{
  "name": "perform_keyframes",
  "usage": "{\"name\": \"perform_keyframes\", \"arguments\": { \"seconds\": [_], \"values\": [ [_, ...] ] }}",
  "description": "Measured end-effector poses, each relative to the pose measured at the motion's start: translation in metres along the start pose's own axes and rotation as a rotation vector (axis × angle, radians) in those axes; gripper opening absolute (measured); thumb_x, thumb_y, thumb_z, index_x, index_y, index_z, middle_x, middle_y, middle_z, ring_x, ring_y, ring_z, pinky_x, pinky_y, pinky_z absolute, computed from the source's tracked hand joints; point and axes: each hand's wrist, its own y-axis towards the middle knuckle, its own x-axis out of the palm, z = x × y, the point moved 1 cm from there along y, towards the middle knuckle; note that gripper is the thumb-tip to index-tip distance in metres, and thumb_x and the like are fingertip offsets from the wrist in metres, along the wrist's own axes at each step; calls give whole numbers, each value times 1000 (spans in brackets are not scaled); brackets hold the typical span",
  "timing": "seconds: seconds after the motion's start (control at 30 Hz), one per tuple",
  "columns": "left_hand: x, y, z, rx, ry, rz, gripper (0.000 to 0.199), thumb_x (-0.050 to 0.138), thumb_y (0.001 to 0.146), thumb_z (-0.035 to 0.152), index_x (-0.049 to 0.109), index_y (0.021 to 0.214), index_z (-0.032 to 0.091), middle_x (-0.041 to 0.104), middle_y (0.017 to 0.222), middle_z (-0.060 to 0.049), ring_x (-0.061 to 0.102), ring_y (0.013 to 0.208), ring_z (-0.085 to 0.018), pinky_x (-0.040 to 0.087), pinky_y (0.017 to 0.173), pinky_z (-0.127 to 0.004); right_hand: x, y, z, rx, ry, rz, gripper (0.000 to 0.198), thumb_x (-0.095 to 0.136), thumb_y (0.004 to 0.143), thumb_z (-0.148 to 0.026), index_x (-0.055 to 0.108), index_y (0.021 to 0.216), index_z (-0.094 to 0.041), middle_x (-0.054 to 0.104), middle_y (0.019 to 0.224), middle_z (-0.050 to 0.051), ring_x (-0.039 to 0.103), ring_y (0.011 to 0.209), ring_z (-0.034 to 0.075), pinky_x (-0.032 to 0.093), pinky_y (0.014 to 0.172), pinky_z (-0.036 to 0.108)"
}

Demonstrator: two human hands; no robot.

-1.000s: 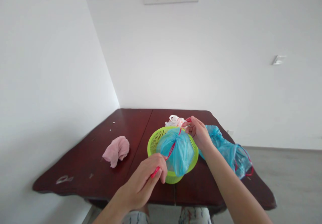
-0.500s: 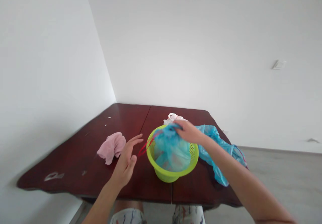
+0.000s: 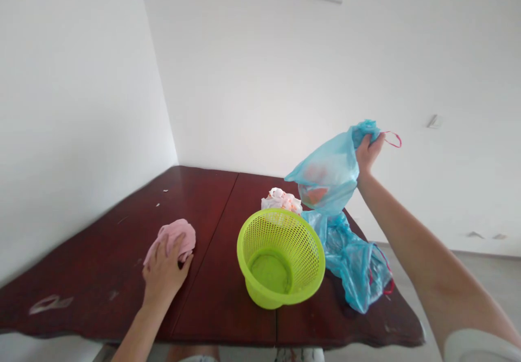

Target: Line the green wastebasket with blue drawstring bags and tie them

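Raised at the right, my right hand (image 3: 369, 150) is closed round the gathered neck of a translucent blue drawstring bag (image 3: 328, 169). The bag hangs above the table with something white and orange inside, and its pink drawstring loops out past my fingers. On the left, my left hand (image 3: 166, 270) grips a crumpled pink cloth (image 3: 181, 233) on the tabletop, its fingers curled over the top. Between the hands stands a green perforated plastic basket (image 3: 260, 297) with nothing in it.
A second blue drawstring bag (image 3: 350, 259) lies crumpled at the table's right side. Behind the basket is a bunched white plastic bag (image 3: 280, 199) with orange marks. The dark red wooden table (image 3: 215, 291) meets white walls at the back and left.
My right hand has lifted the blue bag out of the basket, up and to the right. My left hand has moved left and down onto the pink cloth.
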Motion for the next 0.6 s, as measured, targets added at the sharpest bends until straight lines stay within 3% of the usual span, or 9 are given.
{"name": "perform_keyframes", "arguments": {
  "seconds": [0.1, 0.2, 0.37, 0.5, 0.6],
  "values": [
    [-5, -3, 6, 5, 32, 25, 63, 49, 122, 44, 57, 182, 25, 40, 194, -21, 37, 178, -45, 46, 134, -70, 24, -22, 11, -16, -140, -23, 53, 31, 126, -57, 57, 146, -15, 70, 149, 27, 69, 142, 35, 54, 120, 55],
    [-9, -3, 11, 9, 71, 41, 60, 47, 123, 46, 64, 177, 26, 47, 190, -20, 52, 162, -49, 55, 123, -69, 54, -44, 20, -78, -258, -277, 45, 37, 125, -41, 59, 146, -8, 73, 148, 29, 74, 137, 33, 53, 116, 49],
    [-5, 2, 5, 28, 117, 57, 61, 43, 122, 49, 76, 164, 20, 65, 170, -23, 65, 136, -49, 60, 108, -62, 90, -80, 35, -132, -375, -639, 24, 56, 113, -24, 65, 135, -20, 83, 137, 20, 81, 121, 35, 62, 104, 46],
    [7, 1, -6, 195, -37, 6, 48, 53, 115, 53, 89, 136, 28, 82, 143, -16, 72, 122, -41, 58, 110, -55, 99, -115, 43, -164, -440, -857, 27, 54, 114, -26, 66, 138, -20, 84, 136, 18, 81, 118, 30, 61, 102, 39],
    [21, -2, -13, 287, -165, 47, 44, 59, 113, 61, 91, 123, 34, 87, 136, -9, 75, 128, -40, 52, 123, -59, 95, -139, 45, -186, -472, -1011, 25, 57, 115, -29, 70, 135, -21, 86, 128, 15, 81, 111, 28, 58, 100, 35]
  ]
}}
